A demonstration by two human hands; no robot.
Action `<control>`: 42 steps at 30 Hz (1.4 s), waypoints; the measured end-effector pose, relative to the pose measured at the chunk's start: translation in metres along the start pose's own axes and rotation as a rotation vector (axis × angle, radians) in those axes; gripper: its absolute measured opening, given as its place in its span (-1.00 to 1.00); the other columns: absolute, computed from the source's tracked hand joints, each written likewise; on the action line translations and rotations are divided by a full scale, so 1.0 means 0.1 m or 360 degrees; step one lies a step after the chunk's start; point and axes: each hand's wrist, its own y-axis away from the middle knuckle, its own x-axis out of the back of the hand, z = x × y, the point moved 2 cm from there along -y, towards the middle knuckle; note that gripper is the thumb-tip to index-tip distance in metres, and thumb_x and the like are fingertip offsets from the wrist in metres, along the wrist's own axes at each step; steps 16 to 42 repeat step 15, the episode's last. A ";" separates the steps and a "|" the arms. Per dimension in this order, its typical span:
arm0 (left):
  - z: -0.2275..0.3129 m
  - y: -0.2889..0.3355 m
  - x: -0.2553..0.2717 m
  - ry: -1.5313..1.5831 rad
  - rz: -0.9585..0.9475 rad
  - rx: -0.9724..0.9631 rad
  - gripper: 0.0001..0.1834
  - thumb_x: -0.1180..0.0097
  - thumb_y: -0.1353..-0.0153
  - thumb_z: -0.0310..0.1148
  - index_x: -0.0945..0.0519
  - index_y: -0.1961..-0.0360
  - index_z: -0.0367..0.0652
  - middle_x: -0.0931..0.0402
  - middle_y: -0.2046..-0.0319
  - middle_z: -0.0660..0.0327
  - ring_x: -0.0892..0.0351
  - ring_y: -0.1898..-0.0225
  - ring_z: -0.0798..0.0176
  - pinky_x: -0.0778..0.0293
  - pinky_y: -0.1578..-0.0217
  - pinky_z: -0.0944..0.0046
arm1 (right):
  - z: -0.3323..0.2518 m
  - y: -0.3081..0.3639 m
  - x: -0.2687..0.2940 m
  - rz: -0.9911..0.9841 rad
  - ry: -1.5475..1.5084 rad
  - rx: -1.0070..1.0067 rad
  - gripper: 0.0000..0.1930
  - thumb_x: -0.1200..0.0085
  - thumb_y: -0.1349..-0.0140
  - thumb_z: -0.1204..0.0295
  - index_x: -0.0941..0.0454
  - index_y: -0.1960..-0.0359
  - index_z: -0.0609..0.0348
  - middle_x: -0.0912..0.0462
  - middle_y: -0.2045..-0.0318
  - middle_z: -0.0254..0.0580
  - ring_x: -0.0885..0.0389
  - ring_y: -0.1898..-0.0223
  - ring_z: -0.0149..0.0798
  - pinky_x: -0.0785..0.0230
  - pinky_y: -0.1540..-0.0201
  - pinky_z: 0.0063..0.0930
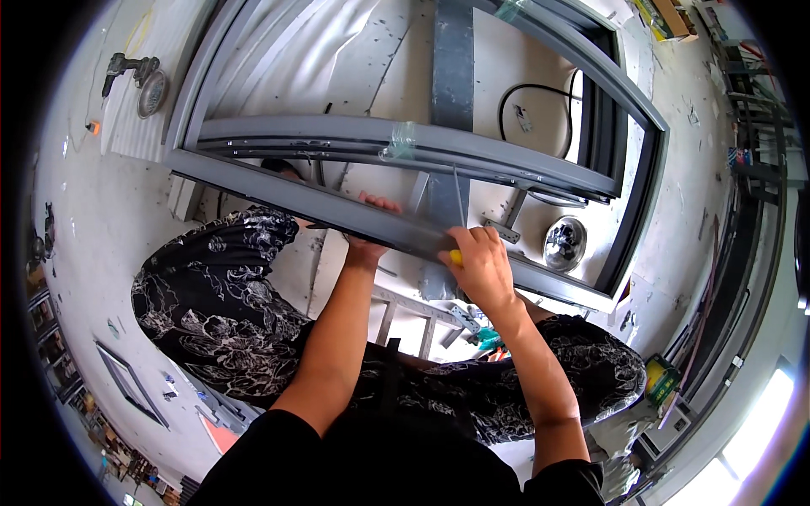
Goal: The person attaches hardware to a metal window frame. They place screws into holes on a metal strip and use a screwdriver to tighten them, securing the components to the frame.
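Note:
A large grey metal window frame lies in front of me, its near rail running across above my knees. My left hand reaches under that rail, its fingers curled up over the far side and the palm partly hidden behind the metal. In my right hand, just right of the middle of the rail, is a screwdriver with a yellow handle. Its thin shaft points away from me, and the tip is beside the inner sash. Whether the tip touches the sash I cannot tell.
Clear tape crosses the sash. A grey beam lies beneath the frame. A shiny metal bowl sits inside the frame's right end. Beyond its left side lie a cordless drill and another round metal dish.

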 end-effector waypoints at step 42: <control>-0.06 0.06 0.16 0.0326 0.0208 -0.0083 -0.62 0.00 -0.31 -0.03 -0.54 0.29 -0.16 -0.53 0.38 0.02 -0.48 0.17 0.13 -0.39 -0.09 0.04 | 0.01 0.05 0.00 -0.0046 0.0000 -0.0074 -0.64 -0.35 -0.02 0.35 -0.57 0.14 0.11 -0.60 0.32 -0.08 -0.48 0.15 0.02 -0.34 0.01 -0.16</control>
